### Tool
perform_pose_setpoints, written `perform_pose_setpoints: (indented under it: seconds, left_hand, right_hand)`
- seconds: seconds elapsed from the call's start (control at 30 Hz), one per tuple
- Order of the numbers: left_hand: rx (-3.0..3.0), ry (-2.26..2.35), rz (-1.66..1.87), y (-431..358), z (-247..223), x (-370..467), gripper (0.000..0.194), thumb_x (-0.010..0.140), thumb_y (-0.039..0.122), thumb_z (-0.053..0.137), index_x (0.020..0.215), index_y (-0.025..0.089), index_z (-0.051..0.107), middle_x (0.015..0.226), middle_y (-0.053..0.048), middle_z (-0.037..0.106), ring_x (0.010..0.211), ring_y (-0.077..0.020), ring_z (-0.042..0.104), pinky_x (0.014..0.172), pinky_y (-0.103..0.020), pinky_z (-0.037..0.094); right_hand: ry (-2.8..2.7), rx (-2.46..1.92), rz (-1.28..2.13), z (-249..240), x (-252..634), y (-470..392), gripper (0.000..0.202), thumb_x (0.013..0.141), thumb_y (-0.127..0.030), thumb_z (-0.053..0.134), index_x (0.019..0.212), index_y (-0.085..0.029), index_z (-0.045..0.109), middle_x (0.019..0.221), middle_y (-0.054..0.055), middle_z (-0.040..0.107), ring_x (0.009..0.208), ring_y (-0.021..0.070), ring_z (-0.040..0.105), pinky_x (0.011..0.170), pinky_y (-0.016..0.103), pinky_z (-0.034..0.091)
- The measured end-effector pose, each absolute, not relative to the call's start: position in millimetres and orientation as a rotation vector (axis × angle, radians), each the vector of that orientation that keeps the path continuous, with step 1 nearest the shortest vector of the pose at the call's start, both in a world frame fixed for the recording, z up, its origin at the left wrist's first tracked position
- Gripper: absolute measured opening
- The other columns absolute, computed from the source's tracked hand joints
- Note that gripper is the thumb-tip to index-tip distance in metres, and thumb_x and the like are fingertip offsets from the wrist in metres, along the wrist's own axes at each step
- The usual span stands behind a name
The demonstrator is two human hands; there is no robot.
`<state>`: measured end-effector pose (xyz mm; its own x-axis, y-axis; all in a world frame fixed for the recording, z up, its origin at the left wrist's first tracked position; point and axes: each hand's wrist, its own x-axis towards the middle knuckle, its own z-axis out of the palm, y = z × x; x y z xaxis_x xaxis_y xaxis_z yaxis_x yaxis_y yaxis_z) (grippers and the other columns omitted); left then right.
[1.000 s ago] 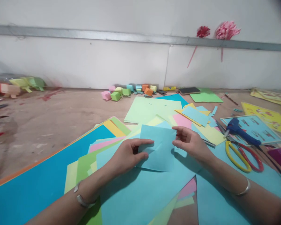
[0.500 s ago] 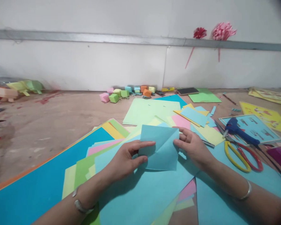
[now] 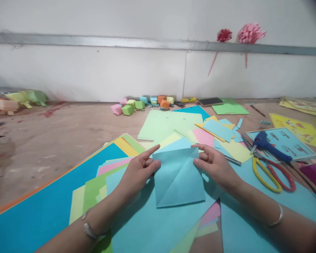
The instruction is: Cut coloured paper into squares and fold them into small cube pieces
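Head view, creased blue paper [image 3: 179, 179], held between left hand [image 3: 139, 172], right hand [image 3: 217, 165]

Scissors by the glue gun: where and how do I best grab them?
Probably by the yellow loop and red loop, coming from the near side: both loops lie toward the person, while the blades point away, close to the blue glue gun.

Soft diffuse light, gentle shadows, slightly hazy detail, darkened corner (upper right)
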<state>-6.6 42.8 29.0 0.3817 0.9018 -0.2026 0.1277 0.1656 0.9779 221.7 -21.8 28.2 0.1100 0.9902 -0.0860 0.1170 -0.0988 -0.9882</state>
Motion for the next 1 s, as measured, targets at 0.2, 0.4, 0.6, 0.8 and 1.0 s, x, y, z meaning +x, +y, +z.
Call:
perform_pose_setpoints:
  seconds: [0.2, 0.4, 0.6, 0.8, 1.0]
  left_hand:
    - [1.248, 1.13, 0.801, 45.6, 26.6, -6.9, 0.076, 0.073, 0.041, 0.071, 0.14, 0.012, 0.05, 0.055, 0.011, 0.025, 0.05, -0.0086, 0.026, 0.05, -0.025, 0.018]
    - [1.203, 1.176, 0.868, 47.3, 25.4, -7.0, 0.075, 0.071, 0.041, 0.073, 0.138, 0.015, 0.052, 0.053, 0.011, 0.025, 0.049, -0.0086, 0.025, 0.049, -0.025, 0.016]
    - [1.181, 1.196, 0.882, 47.5, 25.8, -6.5, 0.074, 0.069, 0.04, 0.074, 0.136, 0.014, 0.054, 0.051, 0.011, 0.028, 0.048, -0.008, 0.028, 0.048, -0.023, 0.017]
    - [1.12, 1.151, 0.904, 46.6, 27.1, -7.1, 0.068, 0.071, 0.038, 0.076, 0.132, 0.019, 0.055, 0.053, 0.011, 0.038, 0.047, -0.0059, 0.034, 0.046, -0.018, 0.026]
    - [1.048, 1.026, 0.742, 41.8, 30.0, -2.1, 0.059, 0.059, 0.029, 0.085, 0.111, 0.017, 0.061, 0.066, 0.002, 0.066, 0.052, -0.0116, 0.057, 0.049, -0.022, 0.045]
  right_hand:
    - [-1.196, -1.486, 1.159, 24.6, 222.6, -22.5, 0.046, 0.079, -0.038, 0.063, 0.118, -0.017, 0.05, 0.063, -0.007, 0.044, 0.058, 0.0112, 0.043, 0.055, 0.025, 0.033]
    - [-1.262, -1.545, 1.174, 25.2, 220.4, -24.2, 0.049, 0.073, -0.029, 0.062, 0.119, -0.018, 0.05, 0.058, -0.008, 0.048, 0.054, 0.0125, 0.049, 0.053, 0.025, 0.038]
    - [-1.262, -1.501, 1.183, 21.7, 221.4, -21.5, 0.048, 0.07, -0.025, 0.06, 0.116, -0.018, 0.051, 0.062, -0.008, 0.049, 0.053, 0.0107, 0.047, 0.052, 0.025, 0.037]
    - [-1.24, -1.488, 1.226, 23.1, 220.1, -21.5, 0.045, 0.069, -0.021, 0.059, 0.114, -0.018, 0.052, 0.059, -0.009, 0.047, 0.054, 0.0104, 0.046, 0.052, 0.025, 0.035]
    - [-1.235, -1.445, 1.202, 18.5, 219.5, -18.5, 0.044, 0.071, -0.024, 0.061, 0.113, -0.017, 0.051, 0.06, -0.008, 0.049, 0.054, 0.0103, 0.046, 0.053, 0.025, 0.036]
